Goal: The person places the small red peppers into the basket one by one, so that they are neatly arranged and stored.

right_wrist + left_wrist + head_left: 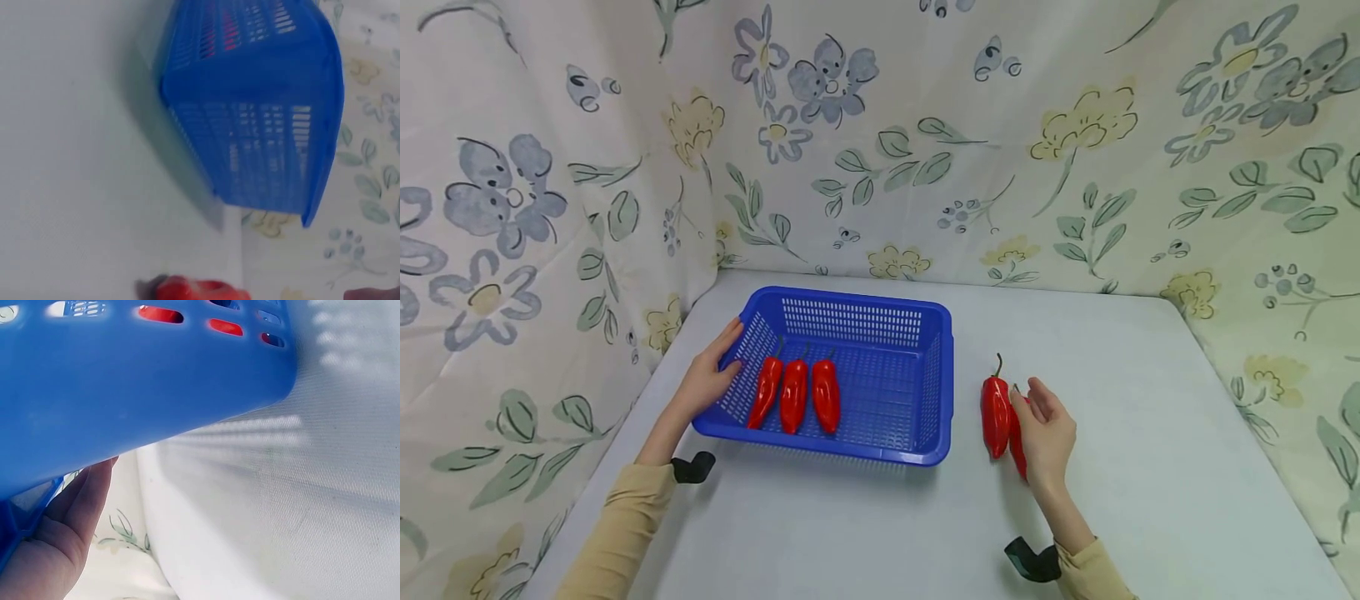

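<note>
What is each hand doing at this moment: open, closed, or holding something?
Left hand: holding the blue basket at its rim.
Right hand: at a red pepper; grip cannot be told.

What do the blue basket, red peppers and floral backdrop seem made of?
Blue basket: probably molded plastic, semi-gloss; uniform slots and smooth rim. Red peppers: glossy, with sharp highlights; real skin or plastic, can't tell. Floral backdrop: likely matte printed fabric, hanging in soft folds.
</note>
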`<state>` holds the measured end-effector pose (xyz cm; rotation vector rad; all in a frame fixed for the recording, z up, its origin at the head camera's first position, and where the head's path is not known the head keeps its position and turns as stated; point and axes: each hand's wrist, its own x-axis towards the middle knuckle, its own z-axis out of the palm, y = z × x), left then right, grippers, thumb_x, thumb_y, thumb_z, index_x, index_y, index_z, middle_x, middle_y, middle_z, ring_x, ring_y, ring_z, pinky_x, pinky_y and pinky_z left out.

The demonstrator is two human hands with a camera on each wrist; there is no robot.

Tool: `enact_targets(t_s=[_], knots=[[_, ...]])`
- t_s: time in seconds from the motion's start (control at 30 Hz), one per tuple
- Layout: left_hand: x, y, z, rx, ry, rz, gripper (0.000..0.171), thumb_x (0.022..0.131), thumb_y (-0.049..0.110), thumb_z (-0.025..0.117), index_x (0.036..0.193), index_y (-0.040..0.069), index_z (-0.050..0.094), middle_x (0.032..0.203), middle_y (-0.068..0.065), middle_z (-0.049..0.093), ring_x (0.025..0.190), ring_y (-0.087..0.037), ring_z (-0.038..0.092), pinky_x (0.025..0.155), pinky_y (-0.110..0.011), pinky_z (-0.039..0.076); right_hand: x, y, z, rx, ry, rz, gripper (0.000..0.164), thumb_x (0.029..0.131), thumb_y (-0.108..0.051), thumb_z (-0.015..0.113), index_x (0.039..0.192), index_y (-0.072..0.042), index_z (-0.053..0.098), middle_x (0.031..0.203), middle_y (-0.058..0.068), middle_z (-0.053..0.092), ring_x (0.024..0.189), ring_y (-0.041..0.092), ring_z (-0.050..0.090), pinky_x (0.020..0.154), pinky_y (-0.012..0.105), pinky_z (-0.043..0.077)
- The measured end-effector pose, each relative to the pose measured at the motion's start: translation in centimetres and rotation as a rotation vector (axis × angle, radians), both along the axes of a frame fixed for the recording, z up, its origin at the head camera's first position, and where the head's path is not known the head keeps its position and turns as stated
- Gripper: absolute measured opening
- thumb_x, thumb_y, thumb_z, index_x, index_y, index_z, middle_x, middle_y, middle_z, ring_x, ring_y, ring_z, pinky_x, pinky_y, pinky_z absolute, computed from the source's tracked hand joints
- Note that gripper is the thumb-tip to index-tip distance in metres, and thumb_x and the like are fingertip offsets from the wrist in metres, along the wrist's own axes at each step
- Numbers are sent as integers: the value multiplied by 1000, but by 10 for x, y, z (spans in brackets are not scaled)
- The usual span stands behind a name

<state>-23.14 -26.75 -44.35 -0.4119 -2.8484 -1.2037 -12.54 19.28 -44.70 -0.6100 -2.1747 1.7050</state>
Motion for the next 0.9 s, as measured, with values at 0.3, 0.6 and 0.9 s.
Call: enact_targets(t_s=[0.3, 0.6, 0.9], knots=[[0, -3, -1, 7, -19, 6, 63, 91, -4, 47, 149, 4, 25, 159, -12, 16, 144, -42, 18, 112, -62, 20, 1, 20, -18, 7, -115, -79, 56, 93, -30, 58, 141, -6, 44, 143, 17, 47, 131, 33, 47, 101, 39, 41], [-1, -3, -2, 4, -27, 9, 63, 91, -3, 47, 150, 5, 25, 160, -11, 15, 144, -42, 18, 112, -63, 20, 5, 24, -33, 42, -227, -29, 55, 93, -23, 57, 142, -2, 41, 142, 24, 44, 129, 41, 45, 103, 47, 42], [-1, -2, -2, 9, -15, 4, 63, 91, -4, 47, 149, 4, 26, 159, -12, 16, 143, -42, 18, 112, -63, 20, 6, 23, -42, 90, -250, 11, 57, 93, -21, 58, 143, -2, 39, 142, 26, 44, 130, 42, 43, 105, 51, 41]])
